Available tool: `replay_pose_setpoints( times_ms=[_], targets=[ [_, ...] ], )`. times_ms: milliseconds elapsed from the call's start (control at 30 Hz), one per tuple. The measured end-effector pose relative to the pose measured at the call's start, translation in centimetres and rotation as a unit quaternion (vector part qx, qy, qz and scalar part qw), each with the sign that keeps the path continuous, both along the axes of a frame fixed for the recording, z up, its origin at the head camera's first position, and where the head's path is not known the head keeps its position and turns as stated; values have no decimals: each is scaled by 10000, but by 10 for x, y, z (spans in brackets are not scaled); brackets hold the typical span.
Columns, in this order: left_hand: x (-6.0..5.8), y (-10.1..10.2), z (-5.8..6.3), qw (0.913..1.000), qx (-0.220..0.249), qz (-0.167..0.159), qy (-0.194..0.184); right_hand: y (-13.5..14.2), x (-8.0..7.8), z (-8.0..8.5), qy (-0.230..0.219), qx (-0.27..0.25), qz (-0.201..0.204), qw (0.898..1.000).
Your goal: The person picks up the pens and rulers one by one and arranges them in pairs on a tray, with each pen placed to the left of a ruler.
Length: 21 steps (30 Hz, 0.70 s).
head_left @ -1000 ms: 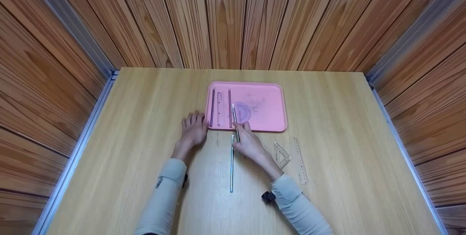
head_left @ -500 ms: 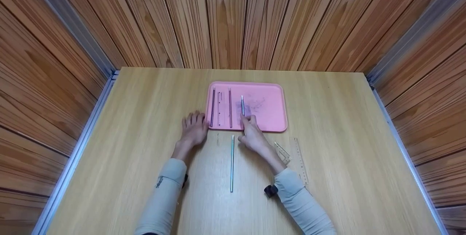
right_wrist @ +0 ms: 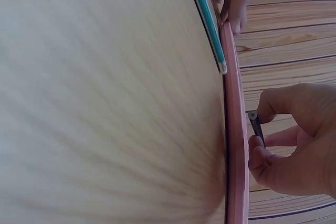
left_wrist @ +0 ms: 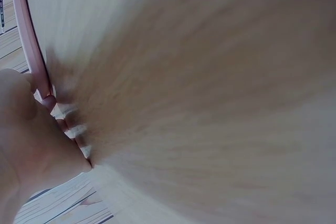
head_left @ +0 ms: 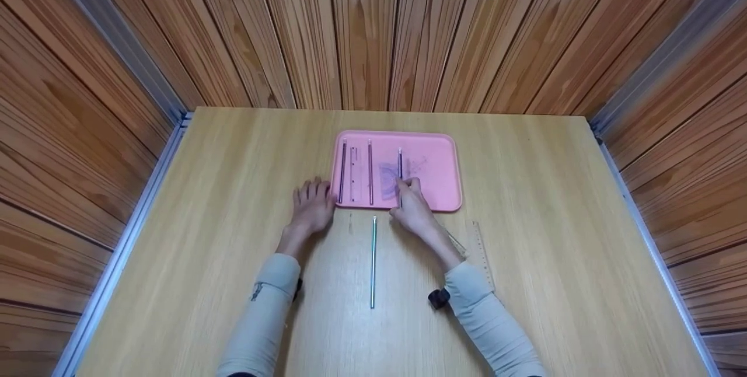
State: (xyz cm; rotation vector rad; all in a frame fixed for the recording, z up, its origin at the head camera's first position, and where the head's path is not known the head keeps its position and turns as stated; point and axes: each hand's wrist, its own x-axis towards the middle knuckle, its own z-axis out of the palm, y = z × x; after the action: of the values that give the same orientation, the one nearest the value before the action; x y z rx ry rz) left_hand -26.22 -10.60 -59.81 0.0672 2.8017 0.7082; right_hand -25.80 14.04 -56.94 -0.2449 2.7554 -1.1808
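Observation:
My right hand point(head_left: 414, 208) pinches a dark pencil point(head_left: 400, 161) over the pink tray point(head_left: 439, 190), the pencil's far end pointing away from me. In the right wrist view the pencil's near end point(right_wrist: 253, 115) shows between thumb and fingers, just past the tray's rim. A clear protractor point(head_left: 386, 181) lies in the tray, partly covered by this hand. Left of it lie a dark pencil point(head_left: 370, 173), a clear ruler point(head_left: 353, 175) and another dark pencil point(head_left: 342, 173), roughly parallel. My left hand point(head_left: 312, 208) rests on the table, fingers extended, thumb at the tray's near left corner.
A green pencil point(head_left: 373, 263) lies on the table between my forearms, its tip end toward me hard to make out. Right of my right wrist are a clear set square point(head_left: 456, 243), mostly hidden, and a clear ruler point(head_left: 481, 251). Wood-panelled walls enclose the table.
My right hand has carried the dark pencil rightward across the tray, from beside the second pencil to over the protractor. My forearm now covers more of the set square. The left hand stays put.

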Motion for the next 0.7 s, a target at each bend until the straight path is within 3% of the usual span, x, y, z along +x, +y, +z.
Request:
replay_pose_setpoints(
  times_ms=[167, 700],
  targets=[
    [-1, 1, 2, 9998, -183, -17, -114, 5, -9, 1, 43, 209, -38, 9998],
    [-1, 0, 1, 10000, -5, -6, -100, 16, -34, -2, -179, 355, -97, 9992]
  ],
)
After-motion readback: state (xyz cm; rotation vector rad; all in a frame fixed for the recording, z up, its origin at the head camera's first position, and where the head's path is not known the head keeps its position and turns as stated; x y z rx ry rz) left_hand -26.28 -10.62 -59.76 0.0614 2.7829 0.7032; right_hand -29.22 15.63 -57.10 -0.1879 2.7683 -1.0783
